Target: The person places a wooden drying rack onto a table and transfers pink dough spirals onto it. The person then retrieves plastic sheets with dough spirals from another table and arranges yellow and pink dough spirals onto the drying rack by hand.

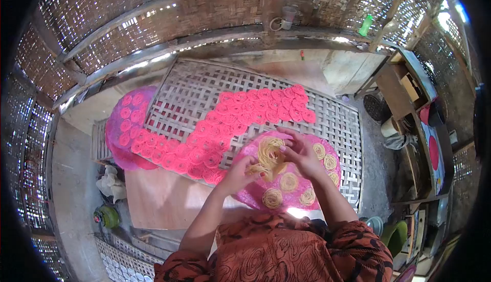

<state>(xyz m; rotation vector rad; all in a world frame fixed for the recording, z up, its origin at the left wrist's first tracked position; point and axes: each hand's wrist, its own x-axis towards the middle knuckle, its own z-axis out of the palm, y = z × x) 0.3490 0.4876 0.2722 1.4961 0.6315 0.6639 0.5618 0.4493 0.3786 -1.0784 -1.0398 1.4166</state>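
Note:
Pale yellow noodle strands [269, 151] hang in a loose loop between my two hands, above a round pink sheet [245, 196]. My left hand [239, 176] has its fingers closed on the lower end of the strands. At the upper right of the loop, my right hand [302, 154] pinches the strands between thumb and fingers. Several flat yellow noodle coils lie on the sheet, such as one yellow coil [272, 198] nearest my body. Bright pink coils [204, 141] lie in rows on the woven bamboo rack [189, 85] beyond my hands.
Left of the rack, a second round pink sheet [115, 128] carries more pink coils. A wooden shelf unit [401, 90] stands at the right. On the floor at left are a white sack [110, 184] and a green container [107, 216]. A woven wall [215, 13] encloses the back.

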